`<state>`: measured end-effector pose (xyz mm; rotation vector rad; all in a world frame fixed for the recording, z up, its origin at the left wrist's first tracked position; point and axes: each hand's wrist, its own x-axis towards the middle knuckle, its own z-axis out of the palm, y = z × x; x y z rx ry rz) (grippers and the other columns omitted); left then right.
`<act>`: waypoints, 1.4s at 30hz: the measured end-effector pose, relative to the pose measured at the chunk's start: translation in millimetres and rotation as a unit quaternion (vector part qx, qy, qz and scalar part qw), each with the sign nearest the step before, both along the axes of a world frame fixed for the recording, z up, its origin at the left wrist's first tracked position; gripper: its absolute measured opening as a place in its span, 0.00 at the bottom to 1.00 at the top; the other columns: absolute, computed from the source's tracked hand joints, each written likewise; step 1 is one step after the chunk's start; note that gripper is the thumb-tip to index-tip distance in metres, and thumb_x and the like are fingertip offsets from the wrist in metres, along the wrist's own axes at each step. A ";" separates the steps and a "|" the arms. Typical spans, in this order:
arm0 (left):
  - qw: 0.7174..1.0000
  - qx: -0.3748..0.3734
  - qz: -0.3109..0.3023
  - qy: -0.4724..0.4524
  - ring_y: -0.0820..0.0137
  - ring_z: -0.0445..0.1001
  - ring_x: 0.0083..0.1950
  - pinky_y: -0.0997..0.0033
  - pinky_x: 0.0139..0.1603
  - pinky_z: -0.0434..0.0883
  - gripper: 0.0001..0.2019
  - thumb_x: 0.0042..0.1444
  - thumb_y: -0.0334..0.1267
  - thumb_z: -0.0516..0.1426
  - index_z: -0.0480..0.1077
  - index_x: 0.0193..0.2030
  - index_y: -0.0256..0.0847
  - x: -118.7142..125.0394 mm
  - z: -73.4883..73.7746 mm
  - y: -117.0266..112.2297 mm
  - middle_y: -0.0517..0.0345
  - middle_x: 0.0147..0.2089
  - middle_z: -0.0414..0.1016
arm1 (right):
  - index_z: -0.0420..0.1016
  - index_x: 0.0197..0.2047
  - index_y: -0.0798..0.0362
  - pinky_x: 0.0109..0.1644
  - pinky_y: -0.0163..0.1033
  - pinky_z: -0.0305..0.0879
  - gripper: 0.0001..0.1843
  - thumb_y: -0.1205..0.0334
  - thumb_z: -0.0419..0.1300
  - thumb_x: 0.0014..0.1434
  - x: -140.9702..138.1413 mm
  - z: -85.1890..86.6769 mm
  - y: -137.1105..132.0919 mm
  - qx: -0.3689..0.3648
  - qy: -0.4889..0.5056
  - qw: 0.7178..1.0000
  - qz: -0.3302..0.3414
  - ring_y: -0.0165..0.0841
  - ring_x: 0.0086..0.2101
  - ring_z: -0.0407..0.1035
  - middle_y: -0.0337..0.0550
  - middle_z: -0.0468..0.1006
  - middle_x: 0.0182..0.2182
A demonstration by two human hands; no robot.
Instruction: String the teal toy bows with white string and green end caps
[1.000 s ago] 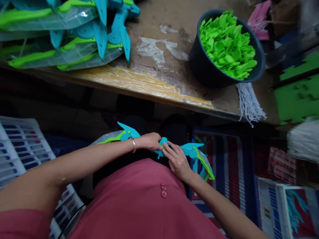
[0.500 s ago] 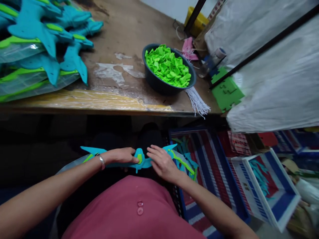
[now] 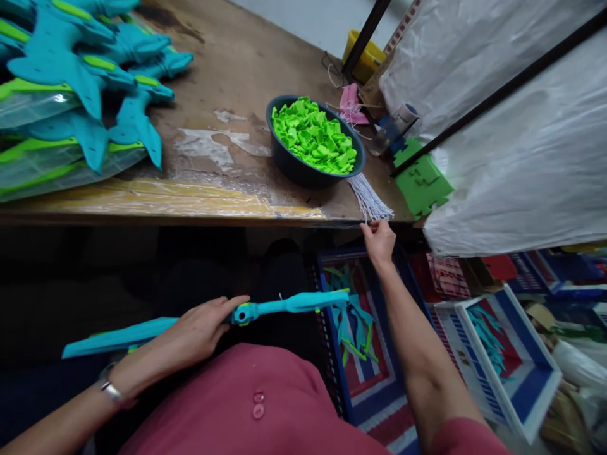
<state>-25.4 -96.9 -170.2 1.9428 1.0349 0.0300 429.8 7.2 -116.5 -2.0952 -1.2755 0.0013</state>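
Observation:
Across my lap lies a long turquoise plastic toy part (image 3: pixel 294 303) with bright green bits, turned edge-on, a round hole near its middle. My left hand (image 3: pixel 202 328) is wrapped over it just left of that hole. Reaching out to the table edge, my right hand (image 3: pixel 380 242) pinches the end of a white string from the bundle of white strings (image 3: pixel 371 199) that hangs over the edge. A dark bowl (image 3: pixel 303 175) heaped with small green plastic pieces (image 3: pixel 315 136) stands just behind the bundle.
Turquoise and green winged toys (image 3: pixel 71 69) are piled on the wooden table (image 3: pixel 227 76) at the left. Below right, a blue crate (image 3: pixel 348 385) holds more turquoise parts. A white crate (image 3: pixel 515 385) stands beside it. A green foam block (image 3: pixel 422 180) sits near white plastic sheeting (image 3: pixel 512 139).
My right hand has left the turquoise toy part and moved up to the white strings. The toy part has been turned edge-on in my left hand.

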 end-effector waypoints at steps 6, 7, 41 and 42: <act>0.980 0.185 0.007 0.075 0.53 0.70 0.53 0.50 0.53 0.71 0.34 0.64 0.24 0.43 0.56 0.76 0.47 -10.5 -17.2 -30.8 0.41 0.58 0.70 | 0.70 0.34 0.56 0.30 0.34 0.60 0.05 0.63 0.60 0.58 -1.1 -0.8 8.9 -0.012 0.154 0.988 -0.028 0.22 0.20 0.64 0.39 0.77 0.25; 0.978 0.187 -0.003 0.094 0.52 0.70 0.53 0.49 0.53 0.71 0.34 0.64 0.24 0.42 0.56 0.76 0.46 -9.9 -19.3 -32.6 0.40 0.57 0.71 | 0.69 0.33 0.56 0.28 0.33 0.59 0.05 0.63 0.60 0.58 -3.1 1.4 7.9 -0.011 0.183 0.983 -0.027 0.21 0.19 0.63 0.38 0.76 0.25; 0.964 -0.237 -0.109 -0.057 0.65 0.76 0.45 0.69 0.48 0.68 0.13 0.68 0.40 0.49 0.76 0.44 0.47 43.4 60.8 -12.7 0.60 0.43 0.80 | 0.79 0.46 0.50 0.36 0.35 0.72 0.11 0.58 0.67 0.61 -121.3 -4.6 -125.7 0.086 0.715 0.693 0.014 0.24 0.27 0.65 0.35 0.74 0.32; 0.964 -0.233 -0.122 -0.046 0.65 0.76 0.45 0.69 0.48 0.68 0.13 0.67 0.40 0.50 0.76 0.43 0.48 41.1 59.3 -13.7 0.60 0.43 0.80 | 0.79 0.45 0.50 0.34 0.33 0.70 0.11 0.58 0.69 0.59 -116.8 -3.6 -124.7 0.096 0.709 0.698 0.011 0.23 0.27 0.64 0.34 0.73 0.31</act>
